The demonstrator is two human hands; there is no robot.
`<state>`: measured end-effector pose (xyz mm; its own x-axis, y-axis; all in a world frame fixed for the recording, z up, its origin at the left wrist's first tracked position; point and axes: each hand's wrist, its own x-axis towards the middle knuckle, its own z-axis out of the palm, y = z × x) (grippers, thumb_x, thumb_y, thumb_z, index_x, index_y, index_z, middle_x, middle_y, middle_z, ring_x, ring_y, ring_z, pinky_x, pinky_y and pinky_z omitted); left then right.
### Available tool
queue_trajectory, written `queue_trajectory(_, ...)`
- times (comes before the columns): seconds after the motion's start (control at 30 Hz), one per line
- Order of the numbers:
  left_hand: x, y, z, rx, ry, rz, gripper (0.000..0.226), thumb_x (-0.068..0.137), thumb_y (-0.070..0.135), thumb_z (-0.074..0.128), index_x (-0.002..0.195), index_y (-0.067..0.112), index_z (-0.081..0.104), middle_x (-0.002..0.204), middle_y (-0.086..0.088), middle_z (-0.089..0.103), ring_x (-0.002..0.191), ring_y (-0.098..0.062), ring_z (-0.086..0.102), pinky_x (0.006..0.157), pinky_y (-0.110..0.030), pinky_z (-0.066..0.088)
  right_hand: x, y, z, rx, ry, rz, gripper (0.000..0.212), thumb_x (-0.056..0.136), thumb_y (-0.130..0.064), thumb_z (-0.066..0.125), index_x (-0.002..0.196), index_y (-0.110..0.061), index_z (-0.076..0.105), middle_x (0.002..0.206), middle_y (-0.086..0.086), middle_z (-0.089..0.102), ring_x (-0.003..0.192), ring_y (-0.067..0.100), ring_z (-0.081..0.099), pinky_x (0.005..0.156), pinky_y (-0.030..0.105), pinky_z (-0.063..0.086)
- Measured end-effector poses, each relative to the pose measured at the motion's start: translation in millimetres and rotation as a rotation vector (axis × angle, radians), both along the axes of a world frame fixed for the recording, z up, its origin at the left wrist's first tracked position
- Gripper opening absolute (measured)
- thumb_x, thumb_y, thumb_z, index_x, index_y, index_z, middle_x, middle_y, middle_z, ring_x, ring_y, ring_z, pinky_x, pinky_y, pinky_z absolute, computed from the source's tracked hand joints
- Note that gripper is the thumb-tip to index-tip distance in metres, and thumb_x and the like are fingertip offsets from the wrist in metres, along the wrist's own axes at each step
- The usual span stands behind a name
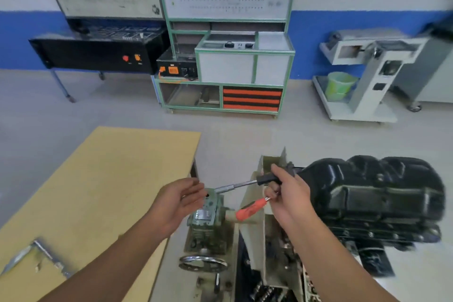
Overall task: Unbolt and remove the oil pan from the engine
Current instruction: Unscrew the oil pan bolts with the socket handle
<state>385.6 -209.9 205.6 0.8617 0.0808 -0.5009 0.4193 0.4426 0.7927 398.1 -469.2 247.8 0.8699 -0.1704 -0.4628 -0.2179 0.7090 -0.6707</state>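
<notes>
Workshop floor grey, wall white over a blue band; along it, left to right: black control console [98,52] on a wheeled frame, green-framed trainer bench [228,39] with orange-and-black drawers, grey machine stand [367,76] with a green bucket [339,86] on its base. Tan wooden surface [103,184] fills the lower left, a metal bracket [36,256] lying at its near corner. Left hand [179,201] hovers just right of that surface, fingers relaxed and spread, gripping nothing, palm just beside the green gearbox [207,218] of the engine stand; a chrome handwheel [203,262] sits below the gearbox. Right hand [286,193] grips a black-handled socket driver [245,185], fingers wrapped round the handle, its chrome shaft pointing left with the socket end resting at the gearbox top. Same hand also pinches the metal end of an orange-handled tool [251,209], which hangs down-left. Oil pan [372,193], black and glossy, sits on the engine at far right, just behind and right of the right hand, apart from the left. Whether the knuckles touch the pan: cannot tell.
</notes>
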Motion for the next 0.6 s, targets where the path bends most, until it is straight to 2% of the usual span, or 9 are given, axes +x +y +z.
queue_trajectory(0.13, 14.0, -118.2, 35.8, 0.272, -0.16, -0.246, 0.016, 0.102, 0.015, 0.065, 0.112, 0.01, 0.076, 0.108, -0.012, 0.078, 0.094, -0.035, 0.077, 0.071, -0.042, 0.062, -0.3, -91.7, 34.5, -0.02, -0.125, 0.03, 0.026, 0.095, 0.003, 0.066, 0.084, -0.011, 0.047, 0.066, 0.004, 0.045, 0.049, 0.012, 0.033, 0.041, 0.023, 0.03)
queue_trajectory(0.23, 17.4, -196.8, 48.7, 0.443, -0.294, -0.41, 0.017, 0.103, 0.021, 0.064, 0.114, 0.016, 0.076, 0.1, -0.007, 0.079, 0.085, -0.026, 0.076, 0.067, -0.036, 0.058, 0.9, -160.1, 52.5, -0.069, -0.179, 0.032, 0.025, 0.095, 0.003, 0.067, 0.084, -0.009, 0.049, 0.067, 0.003, 0.046, 0.048, 0.012, 0.034, 0.042, 0.024, 0.031)
queue_trajectory(0.33, 24.4, -262.2, 56.2, 0.618, -0.431, -0.566, 0.017, 0.104, 0.015, 0.063, 0.11, 0.021, 0.077, 0.086, -0.003, 0.077, 0.072, -0.016, 0.07, 0.061, -0.027, 0.054, 2.8, -220.8, 64.9, -0.152, -0.232, 0.038, 0.019, 0.094, 0.002, 0.069, 0.093, -0.006, 0.052, 0.066, 0.004, 0.047, 0.048, 0.012, 0.036, 0.043, 0.023, 0.033)
queue_trajectory(0.43, 31.9, -317.0, 67.3, 0.844, -0.586, -0.756, 0.02, 0.103, 0.014, 0.063, 0.111, 0.027, 0.075, 0.086, 0.005, 0.076, 0.077, -0.014, 0.071, 0.071, -0.029, 0.058, 1.9, -263.3, 74.4, -0.22, -0.273, 0.044, 0.019, 0.093, 0.0, 0.071, 0.095, -0.006, 0.053, 0.062, 0.004, 0.042, 0.047, 0.012, 0.035, 0.043, 0.024, 0.033)
queue_trajectory(0.5, 35.1, -351.2, 74.7, 0.88, -0.667, -0.787, 0.022, 0.103, 0.013, 0.061, 0.109, 0.031, 0.073, 0.086, 0.007, 0.075, 0.081, -0.013, 0.072, 0.074, -0.027, 0.057, 0.8, -283.2, 78.9, -0.243, -0.273, 0.049, 0.019, 0.091, 0.001, 0.072, 0.098, -0.005, 0.056, 0.063, 0.006, 0.043, 0.047, 0.012, 0.035, 0.043, 0.025, 0.033)
queue_trajectory(0.57, 41.2, -379.6, 78.7, 0.943, -0.739, -0.781, 0.023, 0.103, 0.012, 0.059, 0.1, 0.033, 0.07, 0.081, 0.015, 0.072, 0.076, -0.004, 0.067, 0.07, -0.019, 0.05, 2.0, -295.6, 84.2, -0.259, -0.262, 0.06, 0.021, 0.089, 0.001, 0.074, 0.1, -0.005, 0.057, 0.067, 0.008, 0.044, 0.047, 0.012, 0.036, 0.043, 0.025, 0.034)
queue_trajectory(0.6, 45.4, -391.3, 80.0, 0.98, -0.76, -0.774, 0.021, 0.103, 0.012, 0.059, 0.098, 0.031, 0.069, 0.081, 0.015, 0.07, 0.075, -0.004, 0.066, 0.071, -0.022, 0.049, 3.9, -300.3, 87.6, -0.266, -0.252, 0.06, 0.022, 0.089, 0.001, 0.075, 0.1, -0.005, 0.057, 0.069, 0.01, 0.044, 0.047, 0.012, 0.036, 0.043, 0.025, 0.034)
